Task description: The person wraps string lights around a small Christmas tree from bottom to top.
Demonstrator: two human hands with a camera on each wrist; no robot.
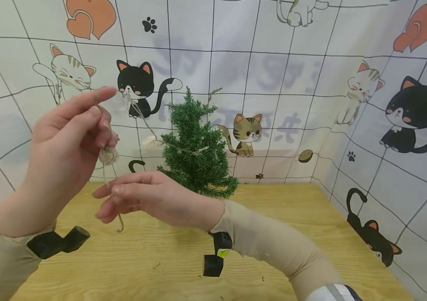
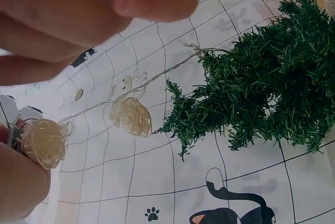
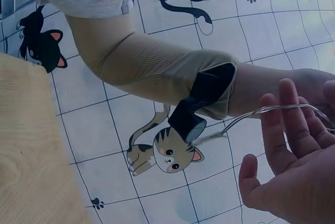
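Note:
My left hand [image 1: 67, 142] is raised at the left and pinches a string of rattan balls by its thin twisted wire. One pale rattan ball [image 1: 108, 155] sits just under its curled fingers, and the same ball [image 2: 44, 143] shows by the fingertips in the left wrist view. From there the string runs to a small green artificial tree [image 1: 198, 146], with another rattan ball [image 2: 135, 116] close beside the branches. My right hand [image 1: 149, 194] is lower, its fingers fairly straight. Across these fingers lies a loose length of wire [image 3: 277, 107], whose hooked end dangles below in the head view.
The tree stands toward the back of a wooden table [image 1: 273, 234], its base hidden behind my right forearm. Small green bits [image 1: 156, 266] lie scattered on the tabletop. A cat-printed sheet [image 1: 281, 88] hangs behind and along the sides. Black cameras [image 1: 59, 242] are strapped to both wrists.

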